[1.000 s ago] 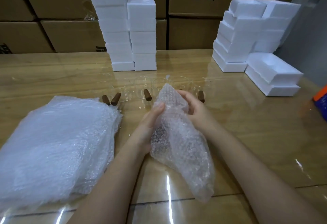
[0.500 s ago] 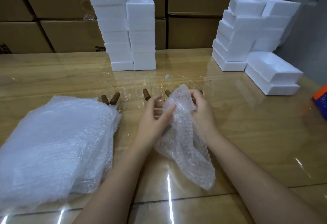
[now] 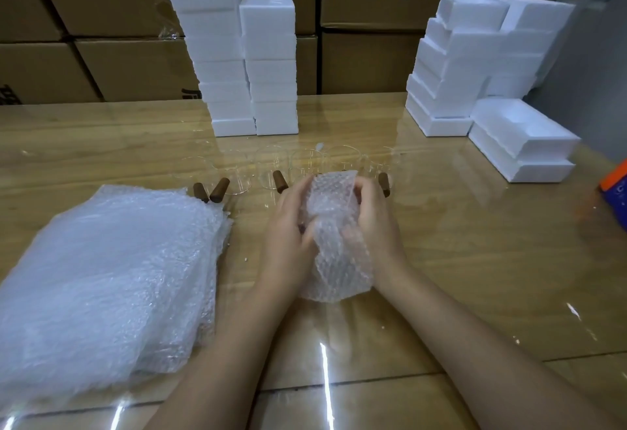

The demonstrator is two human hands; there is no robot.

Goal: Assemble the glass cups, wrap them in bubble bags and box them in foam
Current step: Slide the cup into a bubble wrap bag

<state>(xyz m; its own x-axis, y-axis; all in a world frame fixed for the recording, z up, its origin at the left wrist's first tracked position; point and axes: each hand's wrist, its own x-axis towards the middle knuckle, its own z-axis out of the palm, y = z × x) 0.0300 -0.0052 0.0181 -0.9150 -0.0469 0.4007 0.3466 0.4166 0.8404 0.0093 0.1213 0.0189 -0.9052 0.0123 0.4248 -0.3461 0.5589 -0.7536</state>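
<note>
Wrapping one cup: left hand point(image 3: 288, 236) and right hand point(image 3: 373, 226), my grip clamped on the bubble bag point(image 3: 334, 243). Glass cups point(image 3: 271, 166) unwrapped; foam boxes point(image 3: 522, 138) unfilled, I'd judge.

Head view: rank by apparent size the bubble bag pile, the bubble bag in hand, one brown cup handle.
1. bubble bag pile, largest by far, though it also lies nearest the camera.
2. bubble bag in hand, bunched up between left hand and right hand.
3. brown cup handle, smallest.
</note>
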